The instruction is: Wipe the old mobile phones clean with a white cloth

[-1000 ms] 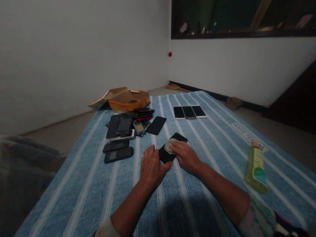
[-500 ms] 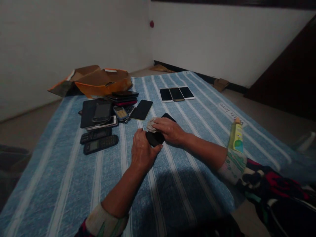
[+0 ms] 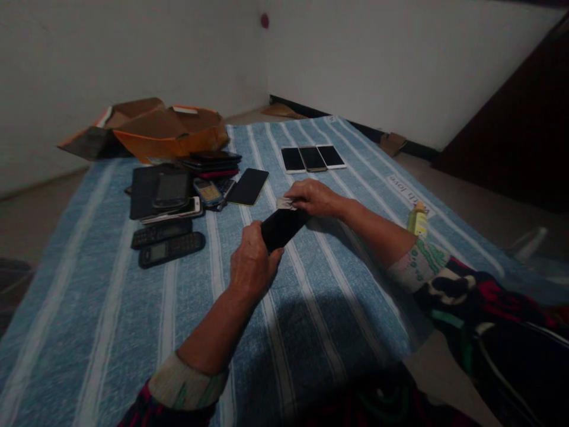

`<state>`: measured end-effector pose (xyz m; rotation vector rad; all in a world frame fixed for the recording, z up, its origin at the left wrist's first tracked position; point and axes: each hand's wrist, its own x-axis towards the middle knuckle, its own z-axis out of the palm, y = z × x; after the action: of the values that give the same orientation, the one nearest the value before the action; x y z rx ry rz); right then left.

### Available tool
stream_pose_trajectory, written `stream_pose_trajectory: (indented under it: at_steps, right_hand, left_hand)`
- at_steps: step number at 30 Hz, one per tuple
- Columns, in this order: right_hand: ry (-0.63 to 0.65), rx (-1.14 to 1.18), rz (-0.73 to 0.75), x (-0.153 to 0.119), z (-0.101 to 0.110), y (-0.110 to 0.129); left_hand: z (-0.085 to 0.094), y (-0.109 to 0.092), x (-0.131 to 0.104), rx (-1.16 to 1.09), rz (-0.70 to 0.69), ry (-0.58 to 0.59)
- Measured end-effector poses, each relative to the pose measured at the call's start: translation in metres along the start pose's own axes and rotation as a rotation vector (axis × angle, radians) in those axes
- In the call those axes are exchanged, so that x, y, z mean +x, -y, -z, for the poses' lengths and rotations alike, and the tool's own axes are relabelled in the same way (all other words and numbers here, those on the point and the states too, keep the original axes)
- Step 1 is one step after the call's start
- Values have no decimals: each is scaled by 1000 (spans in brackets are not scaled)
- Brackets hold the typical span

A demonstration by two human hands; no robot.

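A black smartphone [image 3: 284, 228] is held over the striped cloth, tilted toward the upper right. My left hand [image 3: 253, 261] grips its near left end, with the thumb along the lower edge. At the far end, my right hand [image 3: 313, 198] pinches a crumpled pale cloth [image 3: 285, 203] against the phone's edge. The right fingers partly hide the cloth and that end of the phone. A dark phone with a yellowish edge [image 3: 249, 187] lies flat just beyond my left hand.
Left stand stacked phones [image 3: 144, 193] and two keypad phones [image 3: 171, 249]. Behind them sits an open orange cardboard box [image 3: 173, 139]. Three smartphones [image 3: 313, 159] lie in a row at the back. A yellow-green bottle [image 3: 418, 220] is near my right forearm. Striped fabric [image 3: 186, 332] covers the surface.
My right hand has moved with the cloth from over the phone's middle to its far end, uncovering the dark face. The whole view has shifted slightly.
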<state>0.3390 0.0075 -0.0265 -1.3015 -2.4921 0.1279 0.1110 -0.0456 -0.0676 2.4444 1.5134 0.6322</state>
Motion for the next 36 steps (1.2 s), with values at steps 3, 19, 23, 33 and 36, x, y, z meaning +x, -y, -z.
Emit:
stream_pose_trajectory:
  at_steps: [3,19,23,33,36]
  right_hand:
    - [40,0,36,5,0,11]
    - [67,-7,151,17,-8,65]
    - [68,-22,164,19,-13,78]
    - [60,-15,210,9,-11,86]
    - [40,-29,232,12,-13,87]
  left_hand:
    - [0,0,0,-31,-13,-17]
    - [-8,7,-2,-233,-117,-129]
    - [-2,8,-5,-275,-49,-126]
    - [6,6,-2,-393,147,-71]
    - [5,13,0,-397,142,-128]
